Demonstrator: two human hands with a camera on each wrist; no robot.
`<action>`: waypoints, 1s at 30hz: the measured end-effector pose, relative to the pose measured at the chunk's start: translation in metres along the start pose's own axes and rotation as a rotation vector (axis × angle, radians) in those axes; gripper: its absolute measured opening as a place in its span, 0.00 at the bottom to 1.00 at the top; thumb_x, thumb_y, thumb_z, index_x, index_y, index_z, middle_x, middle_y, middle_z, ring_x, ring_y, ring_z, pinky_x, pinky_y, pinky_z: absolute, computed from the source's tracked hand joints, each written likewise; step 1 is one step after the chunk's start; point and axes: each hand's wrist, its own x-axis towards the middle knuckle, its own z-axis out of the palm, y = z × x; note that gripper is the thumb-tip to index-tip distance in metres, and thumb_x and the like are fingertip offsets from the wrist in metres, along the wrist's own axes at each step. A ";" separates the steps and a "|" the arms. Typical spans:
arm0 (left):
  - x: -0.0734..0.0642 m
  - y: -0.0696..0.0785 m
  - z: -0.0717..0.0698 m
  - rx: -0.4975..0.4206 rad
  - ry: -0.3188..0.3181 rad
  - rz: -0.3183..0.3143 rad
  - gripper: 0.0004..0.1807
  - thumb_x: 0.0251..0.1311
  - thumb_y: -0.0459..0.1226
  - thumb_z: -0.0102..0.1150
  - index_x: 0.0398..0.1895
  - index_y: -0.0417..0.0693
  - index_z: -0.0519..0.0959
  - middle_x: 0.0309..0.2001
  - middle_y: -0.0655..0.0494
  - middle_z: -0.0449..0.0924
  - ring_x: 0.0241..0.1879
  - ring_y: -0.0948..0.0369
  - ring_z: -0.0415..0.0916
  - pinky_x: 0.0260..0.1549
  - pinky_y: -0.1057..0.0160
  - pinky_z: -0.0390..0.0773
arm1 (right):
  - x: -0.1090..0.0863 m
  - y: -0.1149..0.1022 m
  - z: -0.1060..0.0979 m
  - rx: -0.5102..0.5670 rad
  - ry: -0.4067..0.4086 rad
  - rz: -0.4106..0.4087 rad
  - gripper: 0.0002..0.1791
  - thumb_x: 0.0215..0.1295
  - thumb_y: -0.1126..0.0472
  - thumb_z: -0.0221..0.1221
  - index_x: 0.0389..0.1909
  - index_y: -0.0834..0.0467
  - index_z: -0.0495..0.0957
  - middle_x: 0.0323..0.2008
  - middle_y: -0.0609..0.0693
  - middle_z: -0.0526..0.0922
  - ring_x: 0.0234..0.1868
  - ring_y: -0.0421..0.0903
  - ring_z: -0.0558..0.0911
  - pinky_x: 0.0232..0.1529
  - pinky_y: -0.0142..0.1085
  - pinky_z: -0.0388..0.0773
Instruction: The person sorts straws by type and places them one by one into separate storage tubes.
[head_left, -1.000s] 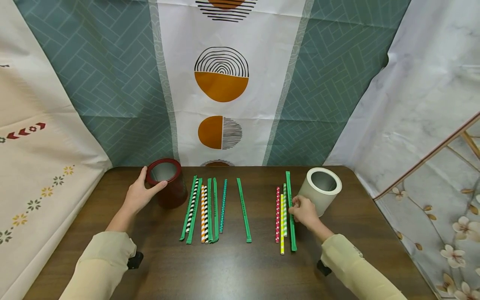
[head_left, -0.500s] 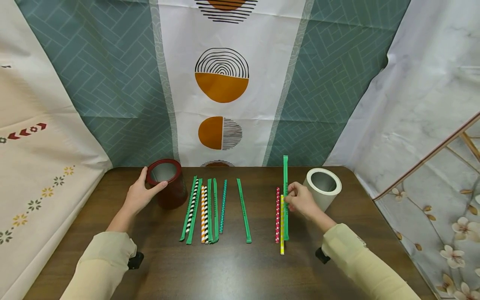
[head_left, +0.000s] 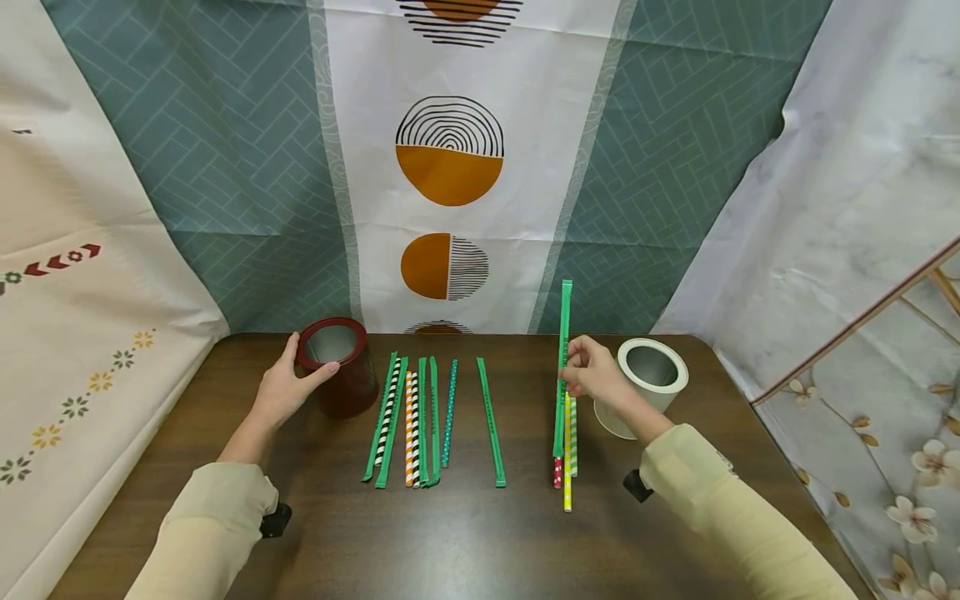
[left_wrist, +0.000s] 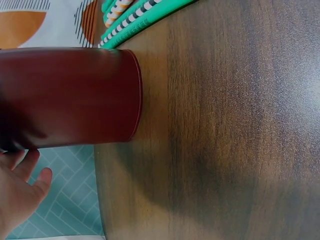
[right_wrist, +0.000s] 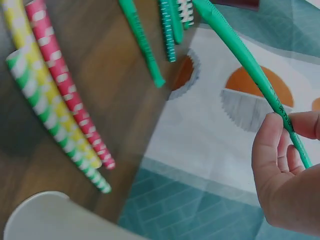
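My right hand point(head_left: 600, 375) pinches a green-wrapped straw point(head_left: 566, 312) between thumb and fingertips, near its middle in the head view. The straw stands upright there and overlaps the red polka-dot straw point(head_left: 557, 473). Beside that lie a yellow dotted straw point(head_left: 567, 492) and a green-striped straw point(right_wrist: 52, 120). Just right of the hand is a cream canister point(head_left: 628, 412) with an open top. On the left, my left hand point(head_left: 285, 393) holds a dark red canister point(head_left: 352, 385) near its rim, thumb in front, fingers at the side. Its fingertips point(left_wrist: 30, 159) meet the canister's wall in the left wrist view.
Between the canisters lie several wrapped and patterned straws: black-striped point(head_left: 386, 412), orange-striped point(head_left: 408, 433), teal dotted point(head_left: 450, 412), and a lone green-wrapped one point(head_left: 491, 421). The brown table point(head_left: 450, 550) ends at a patterned cloth backdrop point(head_left: 442, 283).
My right hand has lifted the green-wrapped straw from beside the cream canister and carried it up and left. The left hand has stayed on the dark red canister.
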 end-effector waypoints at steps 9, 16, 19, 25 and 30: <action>0.001 -0.001 0.002 0.001 0.010 0.007 0.54 0.51 0.61 0.49 0.68 0.48 0.29 0.67 0.35 0.42 0.63 0.35 0.46 0.53 0.35 0.55 | 0.005 -0.032 0.004 0.061 -0.028 -0.051 0.12 0.55 0.73 0.52 0.35 0.64 0.59 0.23 0.51 0.67 0.19 0.43 0.74 0.23 0.34 0.76; 0.001 -0.002 0.002 -0.009 0.015 0.007 0.53 0.51 0.61 0.49 0.68 0.50 0.29 0.67 0.36 0.42 0.64 0.36 0.45 0.53 0.35 0.55 | 0.010 -0.058 0.010 0.050 -0.026 -0.097 0.10 0.56 0.72 0.53 0.34 0.65 0.60 0.24 0.51 0.69 0.21 0.44 0.77 0.26 0.34 0.78; 0.002 -0.003 0.002 -0.010 0.014 0.004 0.54 0.51 0.61 0.49 0.68 0.51 0.29 0.68 0.37 0.41 0.64 0.36 0.44 0.54 0.35 0.55 | 0.015 -0.066 0.015 0.061 -0.027 -0.121 0.09 0.55 0.73 0.53 0.33 0.65 0.61 0.24 0.51 0.71 0.22 0.44 0.78 0.26 0.34 0.79; 0.001 -0.002 0.001 -0.008 0.013 0.002 0.54 0.51 0.61 0.49 0.68 0.51 0.29 0.67 0.36 0.42 0.64 0.36 0.45 0.54 0.35 0.55 | 0.026 -0.079 0.030 0.144 -0.002 -0.173 0.08 0.55 0.73 0.53 0.32 0.64 0.63 0.23 0.49 0.71 0.21 0.43 0.78 0.26 0.34 0.78; 0.001 -0.002 0.001 -0.017 0.012 0.002 0.54 0.51 0.61 0.49 0.68 0.52 0.28 0.68 0.36 0.41 0.64 0.36 0.44 0.54 0.35 0.54 | 0.035 -0.087 0.045 0.230 0.020 -0.222 0.08 0.55 0.73 0.52 0.33 0.63 0.63 0.24 0.49 0.70 0.21 0.43 0.77 0.26 0.31 0.78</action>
